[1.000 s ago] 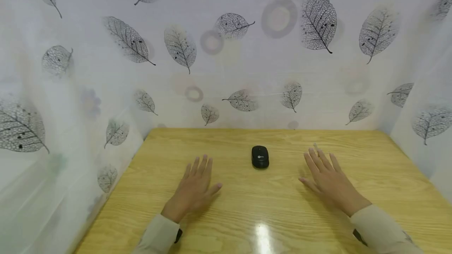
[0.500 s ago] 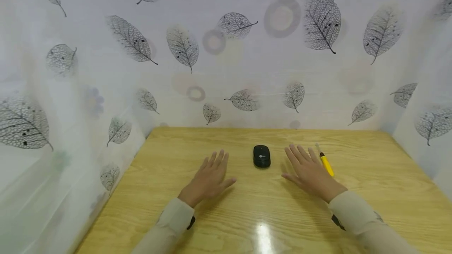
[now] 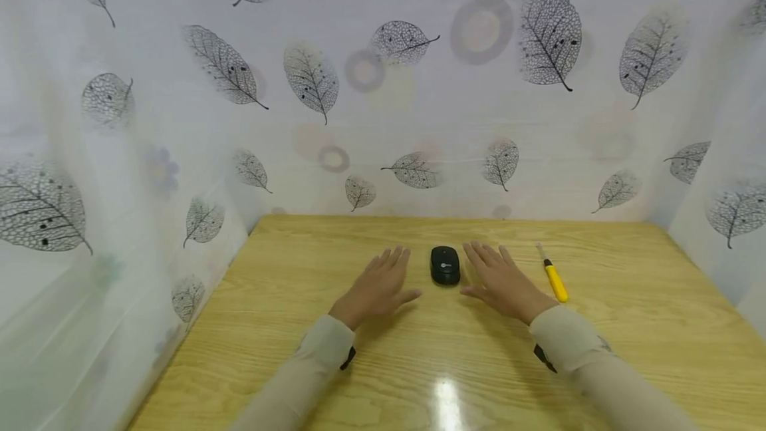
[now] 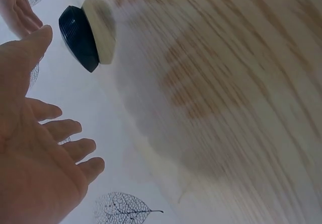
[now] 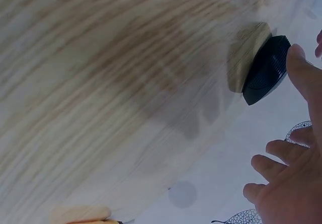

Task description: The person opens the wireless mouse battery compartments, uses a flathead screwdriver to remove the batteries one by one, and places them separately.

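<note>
The mouse (image 3: 445, 266) was probably light, rigid and best gripped by its sides; left hand (image 3: 378, 289) and right hand (image 3: 501, 284), fingers extended, held nothing.

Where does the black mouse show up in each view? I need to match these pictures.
Head: black mouse right of and below centre, between the left hand and right hand.
Left wrist: black mouse at upper left.
Right wrist: black mouse at upper right.
Shared landmark: the wood-grain tabletop.

Plastic mouse (image 3: 445, 266), glossy wood-grain tbl (image 3: 443, 344)
</note>
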Demonstrator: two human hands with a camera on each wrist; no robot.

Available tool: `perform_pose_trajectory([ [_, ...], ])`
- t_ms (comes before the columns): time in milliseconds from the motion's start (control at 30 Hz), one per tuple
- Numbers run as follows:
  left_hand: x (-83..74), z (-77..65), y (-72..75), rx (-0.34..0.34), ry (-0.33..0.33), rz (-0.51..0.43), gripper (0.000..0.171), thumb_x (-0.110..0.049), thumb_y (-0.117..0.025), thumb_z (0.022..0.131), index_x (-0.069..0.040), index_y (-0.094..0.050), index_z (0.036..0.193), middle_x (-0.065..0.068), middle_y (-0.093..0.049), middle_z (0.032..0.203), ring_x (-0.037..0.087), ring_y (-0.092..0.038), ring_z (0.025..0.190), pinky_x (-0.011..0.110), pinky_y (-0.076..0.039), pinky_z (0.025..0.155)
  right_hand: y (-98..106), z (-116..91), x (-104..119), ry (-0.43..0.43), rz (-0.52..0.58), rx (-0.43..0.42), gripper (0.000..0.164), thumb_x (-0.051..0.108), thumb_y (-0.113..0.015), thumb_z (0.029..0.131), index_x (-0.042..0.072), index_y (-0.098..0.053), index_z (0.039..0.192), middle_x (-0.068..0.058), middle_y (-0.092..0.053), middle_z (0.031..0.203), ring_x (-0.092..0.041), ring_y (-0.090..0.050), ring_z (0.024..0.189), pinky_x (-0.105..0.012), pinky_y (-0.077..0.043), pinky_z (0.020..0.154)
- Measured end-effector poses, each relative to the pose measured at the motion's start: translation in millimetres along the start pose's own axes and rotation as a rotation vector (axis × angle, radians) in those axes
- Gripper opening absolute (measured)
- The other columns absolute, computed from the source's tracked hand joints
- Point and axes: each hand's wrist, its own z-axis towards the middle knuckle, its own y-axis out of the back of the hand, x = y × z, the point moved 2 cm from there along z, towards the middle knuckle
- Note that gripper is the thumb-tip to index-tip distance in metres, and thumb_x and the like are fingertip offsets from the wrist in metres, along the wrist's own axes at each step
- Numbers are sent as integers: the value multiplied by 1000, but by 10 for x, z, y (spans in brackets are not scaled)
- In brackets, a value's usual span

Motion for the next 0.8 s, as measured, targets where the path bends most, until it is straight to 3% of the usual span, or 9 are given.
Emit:
perform_pose_trajectory([
  [267, -99, 199, -72, -32, -28, -5, 85, -49, -58, 101, -2, -21, 160, 22, -24, 163, 40, -25, 149, 52, -21, 124, -68, 160, 37, 18, -12, 1, 87, 30, -78, 90, -12, -33, 150, -34, -39, 150, -49, -41, 137, -74, -25, 112],
  [533, -159, 371, -168, -46, -56, 12, 83, -48, -61, 100, -3, -25, 160, 21, -30, 161, 39, -30, 148, 50, -25, 123, -168, 246, -14, -52, 82, 72, 89, 30, -78, 90, -9, -29, 154, -33, -39, 151, -47, -39, 140, -74, -20, 114],
  [800, -263, 472, -209, -35, -20, -19, 79, -46, -62, 100, -8, -26, 160, 19, -34, 160, 36, -35, 146, 49, -28, 123, -247, 311, -46, -95, 147, 103, 86, 28, -76, 92, -7, -28, 155, -32, -44, 148, -48, -43, 137, -77, -17, 113],
])
